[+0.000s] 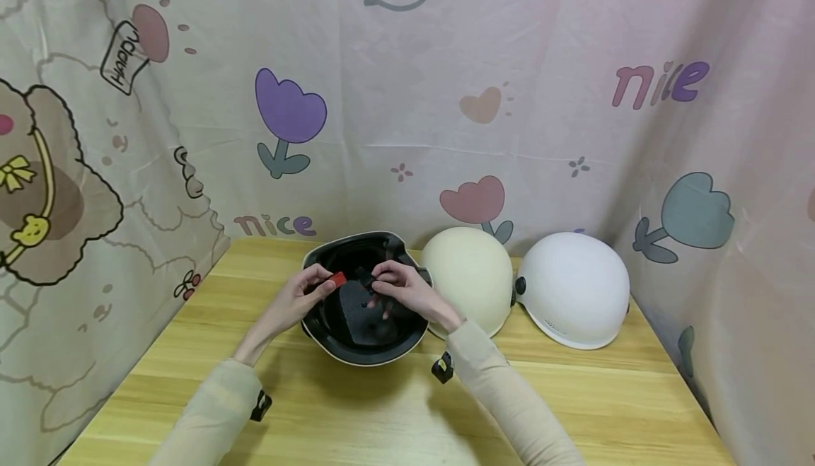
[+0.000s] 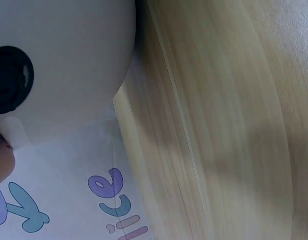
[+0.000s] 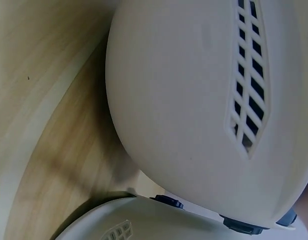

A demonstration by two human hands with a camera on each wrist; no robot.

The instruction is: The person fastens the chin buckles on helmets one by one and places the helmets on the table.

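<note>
An upturned helmet (image 1: 327,328) with a black lining and a pale rim lies on the table, its opening facing up. Over its left side my left hand (image 1: 304,296) pinches a small red buckle piece (image 1: 337,279) between thumb and fingers. From the right, my right hand (image 1: 410,290) pinches a small black buckle piece (image 1: 365,276) close beside the red one. The left wrist view shows the pale shell (image 2: 79,55) with a round black knob (image 2: 11,80) and one fingertip. Slatted vents (image 3: 251,80) mark the shell in the right wrist view.
Right beside the upturned helmet stands a cream helmet (image 1: 467,278), dome up. A white helmet (image 1: 576,289) stands farther right. Behind the wooden table (image 1: 356,416) hangs a patterned cloth (image 1: 395,84), which also runs along both sides.
</note>
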